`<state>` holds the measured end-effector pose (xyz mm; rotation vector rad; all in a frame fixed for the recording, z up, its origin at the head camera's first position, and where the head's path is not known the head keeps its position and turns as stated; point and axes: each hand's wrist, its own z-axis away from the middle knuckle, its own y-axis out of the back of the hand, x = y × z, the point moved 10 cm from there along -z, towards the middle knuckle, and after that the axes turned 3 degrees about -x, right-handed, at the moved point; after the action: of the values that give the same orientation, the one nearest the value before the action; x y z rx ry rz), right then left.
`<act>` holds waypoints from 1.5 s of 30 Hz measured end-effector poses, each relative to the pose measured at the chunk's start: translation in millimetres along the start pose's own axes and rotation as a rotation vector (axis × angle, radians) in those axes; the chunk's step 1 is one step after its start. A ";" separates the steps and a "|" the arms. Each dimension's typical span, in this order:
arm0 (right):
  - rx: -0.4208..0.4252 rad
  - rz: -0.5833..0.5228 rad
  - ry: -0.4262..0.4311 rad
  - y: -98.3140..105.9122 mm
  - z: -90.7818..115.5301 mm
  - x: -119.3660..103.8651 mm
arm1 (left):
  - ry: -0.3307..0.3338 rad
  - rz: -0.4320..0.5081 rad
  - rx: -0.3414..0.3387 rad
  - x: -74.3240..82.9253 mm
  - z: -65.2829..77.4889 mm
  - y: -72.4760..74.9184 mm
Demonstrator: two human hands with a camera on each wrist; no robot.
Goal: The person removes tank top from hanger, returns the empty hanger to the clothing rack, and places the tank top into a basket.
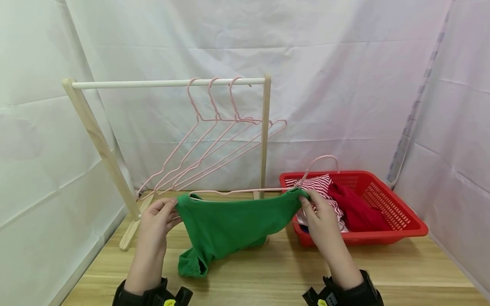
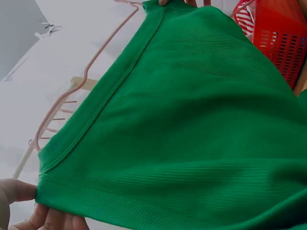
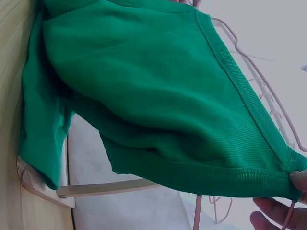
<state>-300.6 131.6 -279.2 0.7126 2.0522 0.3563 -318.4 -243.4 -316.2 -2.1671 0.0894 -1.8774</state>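
A green ribbed top [image 1: 237,225] is stretched between both hands above the table, its lower part hanging in folds. My left hand [image 1: 155,221] pinches its left upper corner, thumb on the near side. The opposite corner is pinched by my right hand [image 1: 323,216], close to the basket. Behind the top's upper edge runs a pink hanger [image 2: 86,72], its hook rising above the right hand in the head view. Fabric hides the lower part of this hanger; one of its wires passes by the right fingers [image 3: 271,211] in the right wrist view.
A wooden rack with a white rod [image 1: 134,85] stands at the back left, three pink hangers [image 1: 209,91] on its right half. To the right, a red basket [image 1: 415,229] holds a red garment [image 1: 356,210] and a striped one [image 1: 321,183]. White curtains surround the wooden table [image 1: 260,284].
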 end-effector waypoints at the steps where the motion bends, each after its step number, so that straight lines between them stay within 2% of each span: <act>1: 0.004 -0.003 0.000 0.4 0.0 -0.4 | 0.006 -0.022 0.003 -0.9 -0.5 0.5; 5: 0.011 -0.004 0.017 0.0 -0.3 -3.6 | 0.038 -0.125 -0.017 -6.0 -2.5 0.0; 10: 0.006 0.011 0.040 -3.2 -0.3 -7.3 | 0.077 -0.284 -0.122 -15.0 -4.1 -9.6; 18: -0.017 0.027 0.039 -8.6 -0.5 -7.0 | 0.107 -0.380 -0.244 -20.5 -4.6 -24.9; 24: -0.048 0.067 0.050 -13.7 -0.8 -8.3 | 0.099 -0.513 -0.337 -20.4 -0.3 -31.2; 30: -0.070 0.114 0.074 -18.9 1.2 -12.0 | 0.044 -0.569 -0.448 -20.4 5.5 -41.3; 37: -0.099 0.112 0.091 -24.2 3.2 -15.8 | -0.102 -0.782 -0.631 -24.0 19.2 -62.0; 41: -0.100 0.114 0.106 -26.0 3.8 -18.4 | -0.150 -0.843 -0.742 -24.7 26.8 -73.2; 43: -0.093 0.118 0.117 -25.9 3.8 -20.0 | -0.157 -0.854 -0.756 -23.0 28.1 -74.9; 45: -0.088 0.119 0.129 -25.6 3.7 -21.9 | -0.173 -0.864 -0.726 -19.0 27.4 -73.4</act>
<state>-297.2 97.9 -279.3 0.7769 2.1059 0.5702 -304.1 -164.2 -320.0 -3.2292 -0.2977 -2.3016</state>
